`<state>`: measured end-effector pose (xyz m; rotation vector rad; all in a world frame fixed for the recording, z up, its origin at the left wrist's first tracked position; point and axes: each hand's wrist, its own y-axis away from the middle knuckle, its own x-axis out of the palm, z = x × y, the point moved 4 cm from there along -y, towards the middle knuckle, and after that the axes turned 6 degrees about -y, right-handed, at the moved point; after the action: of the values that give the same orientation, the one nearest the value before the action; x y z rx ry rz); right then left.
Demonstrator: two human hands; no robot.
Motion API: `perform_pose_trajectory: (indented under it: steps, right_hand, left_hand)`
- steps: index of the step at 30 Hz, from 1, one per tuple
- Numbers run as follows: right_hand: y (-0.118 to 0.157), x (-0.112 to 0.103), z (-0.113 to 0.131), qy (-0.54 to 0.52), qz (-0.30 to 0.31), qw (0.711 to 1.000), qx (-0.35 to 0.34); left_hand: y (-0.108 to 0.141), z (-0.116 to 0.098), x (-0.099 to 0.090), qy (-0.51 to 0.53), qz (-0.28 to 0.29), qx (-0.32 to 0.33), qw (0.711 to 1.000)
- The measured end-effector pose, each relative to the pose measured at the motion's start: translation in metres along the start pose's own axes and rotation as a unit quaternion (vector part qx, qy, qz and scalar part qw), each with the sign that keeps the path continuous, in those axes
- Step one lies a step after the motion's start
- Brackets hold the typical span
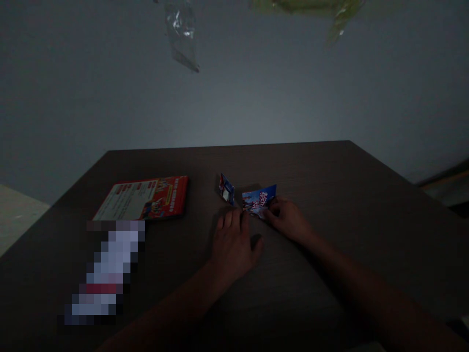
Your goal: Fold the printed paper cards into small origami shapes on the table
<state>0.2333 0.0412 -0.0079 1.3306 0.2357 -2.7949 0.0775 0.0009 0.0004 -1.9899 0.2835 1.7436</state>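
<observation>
A blue printed card (259, 199) with white and red lettering stands tilted on the dark table (311, 166). My right hand (287, 217) pinches its lower right edge between thumb and fingers. Just left of it, my left hand (234, 244) lies palm down on the tabletop, fingers extended and thumb apart, its fingertips close to the card's lower left corner. Beyond those fingertips a smaller folded blue card (226, 189) rests at a slant, touched by neither hand as far as I can see.
On the left of the table lies a red and white printed box or booklet (146, 198). Nearer me is a blurred-out pale object (110, 269). Behind the table rises a grey wall (234, 98) with a clear plastic bag (181, 34) and yellowish plastic (311, 6) high up.
</observation>
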Motion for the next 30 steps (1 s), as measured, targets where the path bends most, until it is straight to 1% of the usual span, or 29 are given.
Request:
perform_pose_trajectory:
  steps: [8,13,21,30]
  right_hand:
    - [-0.0019,0.0005,-0.0012,0.012,0.003,1.000,-0.001]
    - [-0.0018,0.0003,-0.0011,0.001,-0.001,1.000,-0.004]
    - [-0.0024,0.0027,-0.0051,0.004,0.007,1.000,0.005]
    - [-0.0013,0.0006,-0.0013,0.002,-0.003,1.000,-0.001]
  left_hand:
    - [-0.0011,0.0022,-0.0016,-0.007,-0.004,-0.004,1.000]
    - [-0.0021,0.0025,-0.0018,-0.007,-0.011,-0.006,1.000]
    - [-0.0016,0.0030,-0.0011,-0.010,-0.011,-0.008,1.000]
    - [-0.0002,0.0037,-0.0016,-0.010,-0.011,-0.009,1.000]
